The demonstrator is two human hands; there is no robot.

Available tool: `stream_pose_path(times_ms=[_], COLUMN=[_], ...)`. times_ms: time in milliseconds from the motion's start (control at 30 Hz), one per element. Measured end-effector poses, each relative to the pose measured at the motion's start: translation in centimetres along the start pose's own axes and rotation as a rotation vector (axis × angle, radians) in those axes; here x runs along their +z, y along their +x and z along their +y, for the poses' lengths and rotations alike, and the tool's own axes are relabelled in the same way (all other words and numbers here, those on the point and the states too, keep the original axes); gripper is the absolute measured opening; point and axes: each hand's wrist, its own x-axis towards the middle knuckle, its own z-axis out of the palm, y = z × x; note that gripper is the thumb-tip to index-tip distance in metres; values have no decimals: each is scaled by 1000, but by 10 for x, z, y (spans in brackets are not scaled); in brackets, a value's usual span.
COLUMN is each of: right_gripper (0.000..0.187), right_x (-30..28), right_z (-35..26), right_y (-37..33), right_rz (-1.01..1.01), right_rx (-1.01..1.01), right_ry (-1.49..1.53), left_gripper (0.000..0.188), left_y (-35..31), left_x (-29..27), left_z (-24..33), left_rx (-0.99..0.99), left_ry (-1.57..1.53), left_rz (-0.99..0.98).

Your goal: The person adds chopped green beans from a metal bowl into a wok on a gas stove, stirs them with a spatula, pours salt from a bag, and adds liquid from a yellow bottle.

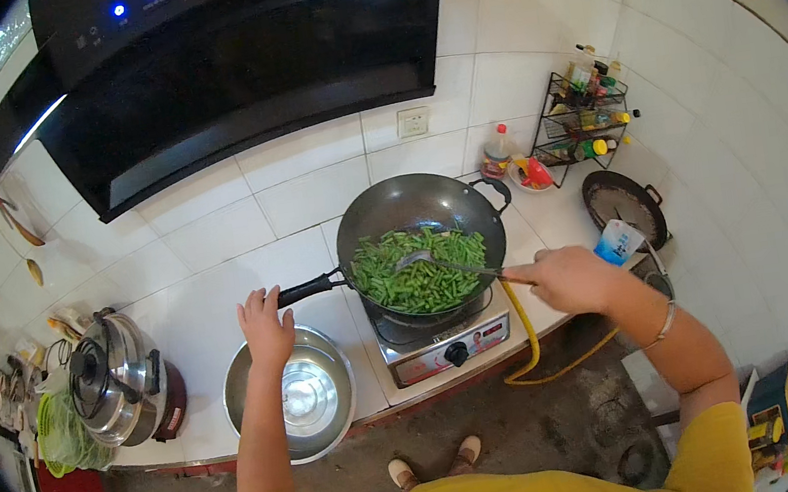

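Observation:
My right hand (568, 280) is closed round the wooden end of a metal spatula (461, 265). Its head rests among chopped green beans (400, 275) in a dark wok (408, 202), which sits on a single-burner gas stove (442, 342). By the tip of the wok's long black handle (305, 289) is my left hand (267, 329), fingers stretched and apart; whether it touches the handle I cannot tell. Beneath my left forearm lies a wide steel basin (318, 390), partly hidden by the arm.
A steel-topped pot (123, 381) stands left on the counter. To the right are a blue-and-white packet (618, 241), a dark pan (627, 200), a sauce bottle (497, 151) and a spice rack (580, 122). A yellow hose (527, 328) runs from the stove. A black range hood (242, 77) hangs above.

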Motion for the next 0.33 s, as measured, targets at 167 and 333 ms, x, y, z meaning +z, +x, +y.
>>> stream_pose_path(times_ms=[167, 333], right_gripper=[38, 42], right_x=[-58, -20], right_z=[0, -21], right_y=[-44, -32], right_rz=[-11, -170], right_rx=[-14, 132], right_ry=[14, -26], left_gripper=[50, 52], left_y=[-3, 2], left_x=[2, -4], left_z=[-3, 0], left_rx=[-2, -48], left_ry=[-21, -63], left_rz=[15, -105])
